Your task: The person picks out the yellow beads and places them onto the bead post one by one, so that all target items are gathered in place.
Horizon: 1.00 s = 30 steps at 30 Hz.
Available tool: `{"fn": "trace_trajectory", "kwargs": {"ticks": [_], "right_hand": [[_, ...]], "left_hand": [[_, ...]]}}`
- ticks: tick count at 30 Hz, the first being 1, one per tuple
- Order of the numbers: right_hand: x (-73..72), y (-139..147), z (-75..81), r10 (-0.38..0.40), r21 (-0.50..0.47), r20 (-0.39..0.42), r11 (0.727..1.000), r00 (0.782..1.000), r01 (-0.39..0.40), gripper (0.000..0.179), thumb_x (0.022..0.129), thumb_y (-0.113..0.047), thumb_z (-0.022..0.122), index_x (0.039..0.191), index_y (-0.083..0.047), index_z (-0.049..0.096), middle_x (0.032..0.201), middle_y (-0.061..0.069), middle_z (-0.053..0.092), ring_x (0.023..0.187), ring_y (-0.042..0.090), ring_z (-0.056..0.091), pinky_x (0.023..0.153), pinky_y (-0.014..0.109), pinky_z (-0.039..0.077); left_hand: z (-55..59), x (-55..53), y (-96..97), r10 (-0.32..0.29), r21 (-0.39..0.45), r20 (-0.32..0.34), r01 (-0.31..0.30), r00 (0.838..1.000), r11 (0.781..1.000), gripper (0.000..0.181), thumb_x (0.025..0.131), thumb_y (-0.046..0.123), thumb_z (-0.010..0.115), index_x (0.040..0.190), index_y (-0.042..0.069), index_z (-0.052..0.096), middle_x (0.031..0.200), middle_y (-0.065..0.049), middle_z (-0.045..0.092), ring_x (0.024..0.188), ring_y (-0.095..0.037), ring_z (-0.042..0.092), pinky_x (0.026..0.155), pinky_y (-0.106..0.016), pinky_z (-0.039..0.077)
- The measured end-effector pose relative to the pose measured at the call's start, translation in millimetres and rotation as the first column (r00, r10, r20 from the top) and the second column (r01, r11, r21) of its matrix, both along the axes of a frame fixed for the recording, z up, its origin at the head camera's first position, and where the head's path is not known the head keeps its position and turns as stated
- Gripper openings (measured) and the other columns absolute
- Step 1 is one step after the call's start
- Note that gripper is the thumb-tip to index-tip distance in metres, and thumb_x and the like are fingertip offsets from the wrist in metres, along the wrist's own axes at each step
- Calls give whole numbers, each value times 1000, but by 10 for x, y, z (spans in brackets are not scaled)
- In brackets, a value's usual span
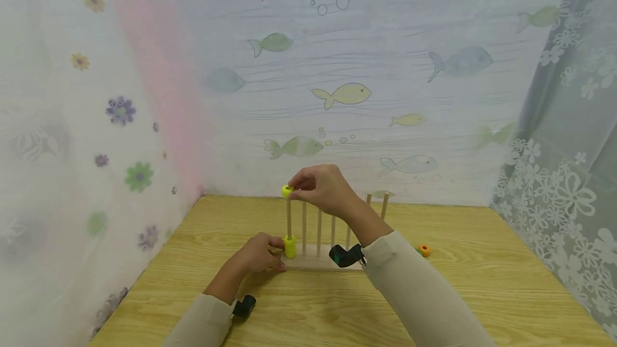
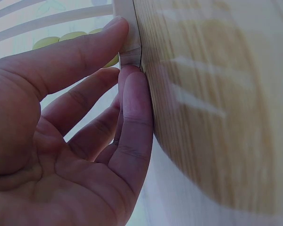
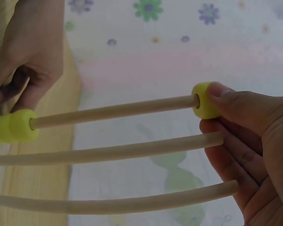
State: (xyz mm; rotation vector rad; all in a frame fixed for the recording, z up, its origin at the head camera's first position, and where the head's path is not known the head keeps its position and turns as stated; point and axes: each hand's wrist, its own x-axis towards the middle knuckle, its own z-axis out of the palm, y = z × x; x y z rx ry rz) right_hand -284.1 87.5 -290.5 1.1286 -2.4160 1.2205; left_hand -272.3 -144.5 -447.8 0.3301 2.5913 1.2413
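Note:
My right hand [image 1: 328, 189] pinches a yellow bead [image 3: 206, 100] between thumb and fingers at the top of the leftmost wooden peg [image 3: 118, 112]. In the right wrist view the peg's tip enters the bead's hole. Several yellow beads [image 1: 290, 247] are stacked at the foot of that same peg. The pegs stand upright in a pale wooden base [image 1: 308, 263]. Low on the left, my left hand [image 1: 260, 253] grips the end of this base, thumb on one side and fingertips at its end. The left wrist view shows the base end [image 2: 129, 55] between them.
More bare pegs [image 1: 304, 229] rise in a row to the right, some hidden behind my right arm. An orange bead [image 1: 424, 250] and a bit of green lie on the wood-grain table [image 1: 482, 283] at the right. A fish-patterned curtain [image 1: 289, 95] hangs behind.

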Motion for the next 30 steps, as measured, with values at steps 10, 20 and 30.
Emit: {"fn": "trace_trajectory", "kwargs": {"ticks": [10, 20, 30], "right_hand": [[9, 6, 56, -9, -32, -42, 999, 999, 8, 12, 90, -16, 84, 101, -13, 80, 101, -5, 79, 86, 6, 76, 76, 22, 61], [12, -1, 16, 1, -24, -17, 1000, 1000, -1, 12, 89, -15, 84, 100, -11, 80, 101, -2, 80, 86, 8, 77, 76, 23, 61], [16, 20, 37, -32, -9, -65, 999, 997, 31, 9, 89, -17, 84, 97, -16, 80, 100, -2, 79, 85, 6, 76, 78, 25, 61]], "left_hand": [[-7, -2, 0, -8, 17, 5, 8, 1000, 1000, 57, 78, 14, 92, 131, 5, 72, 142, -18, 63, 111, -28, 69, 76, -38, 61], [-36, -27, -17, -10, 29, 8, 10, 1000, 1000, 57, 78, 13, 93, 130, 6, 72, 137, -17, 66, 109, -26, 70, 73, -37, 61], [-18, -15, -5, 6, 26, 10, -6, 1000, 1000, 59, 78, 13, 92, 132, 3, 71, 136, -17, 66, 101, -23, 71, 73, -37, 61]]}}
